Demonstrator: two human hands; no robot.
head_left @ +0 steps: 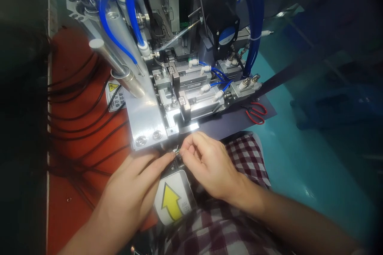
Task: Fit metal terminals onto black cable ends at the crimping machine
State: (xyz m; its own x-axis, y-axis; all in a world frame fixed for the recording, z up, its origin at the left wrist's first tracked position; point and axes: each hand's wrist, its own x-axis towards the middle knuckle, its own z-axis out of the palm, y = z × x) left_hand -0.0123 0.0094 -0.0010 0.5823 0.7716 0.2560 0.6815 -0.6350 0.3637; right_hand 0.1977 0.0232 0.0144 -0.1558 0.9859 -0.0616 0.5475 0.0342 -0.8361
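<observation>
Just in front of the machine's metal plate (146, 115), both my hands meet at a small shiny metal part (177, 152), too small to name. My right hand (206, 163) pinches at it, thumb and forefinger pressed together and the other fingers curled. From the left, my left hand (134, 179) reaches in with its forefinger stretched to the same part; its thumb and other fingers are partly hidden under the plate's edge. Below the fingertips is a white label with a yellow arrow (172, 199).
Pneumatic cylinders (203, 99) with blue hoses (254, 28) stand behind my hands. A metal post (110, 63) rises at the left. Black cables (89, 127) cross the orange surface (68, 183). Red-handled scissors or snips (256, 113) lie on a dark sheet at the right.
</observation>
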